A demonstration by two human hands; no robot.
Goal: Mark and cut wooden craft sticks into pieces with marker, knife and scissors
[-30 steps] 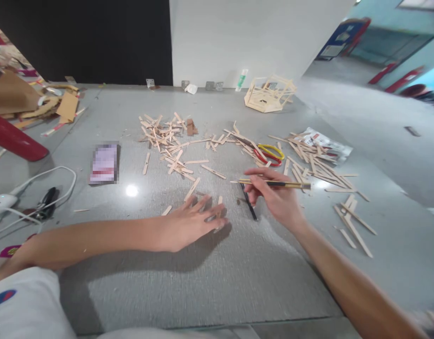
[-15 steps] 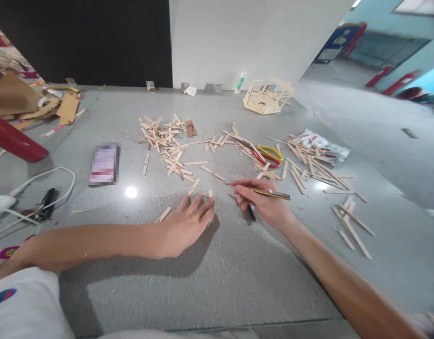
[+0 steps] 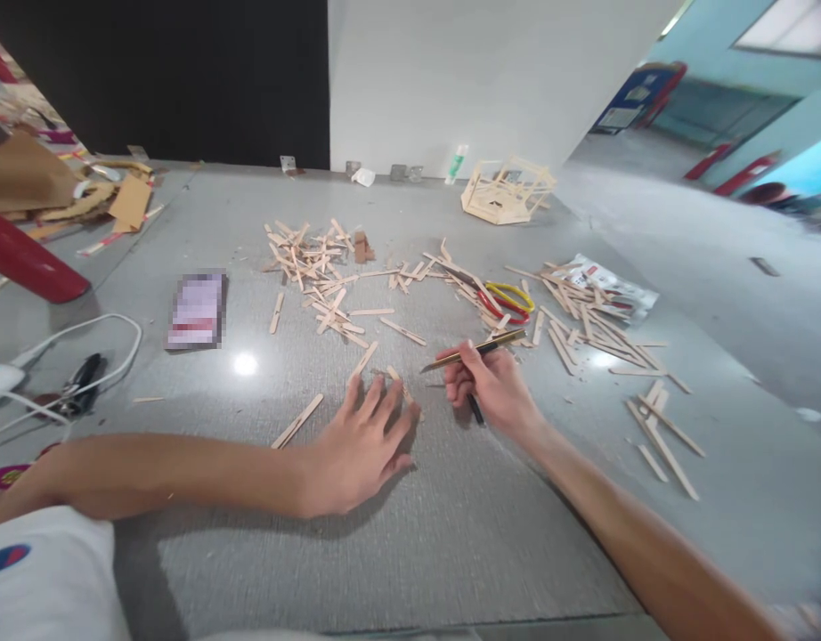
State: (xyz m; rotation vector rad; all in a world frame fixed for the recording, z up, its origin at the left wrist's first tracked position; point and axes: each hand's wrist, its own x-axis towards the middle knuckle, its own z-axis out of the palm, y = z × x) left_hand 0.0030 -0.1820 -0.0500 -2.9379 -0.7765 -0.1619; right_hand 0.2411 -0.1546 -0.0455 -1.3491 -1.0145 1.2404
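My left hand (image 3: 357, 445) lies palm down on the grey tabletop, fingers spread. A wooden craft stick (image 3: 392, 372) pokes out beneath its fingers, partly hidden by them. Another craft stick (image 3: 363, 360) lies just beyond the fingertips, and a pair of sticks (image 3: 299, 420) rests beside the wrist. In my right hand (image 3: 494, 383) is a slim gold-and-black pen-shaped tool (image 3: 443, 360), pinched between thumb and fingers. Its pointed tip aims left, toward the stick under my left hand. A short black piece (image 3: 475, 409) shows on the table below my right hand.
Piles of craft sticks (image 3: 307, 254) spread across the middle and right, with red-and-yellow-handled scissors (image 3: 510, 303) among them. A stick-built frame (image 3: 497, 212) and a glue tube (image 3: 457, 165) stand at the back. A phone-like object (image 3: 197, 309), white cable (image 3: 140, 334) and red post (image 3: 36, 258) are left.
My left hand has moved slightly nearer to me, its thumb and fingers spreading wider. In my right hand, the pen-shaped tool has tilted, its rear end higher and its tip lower.
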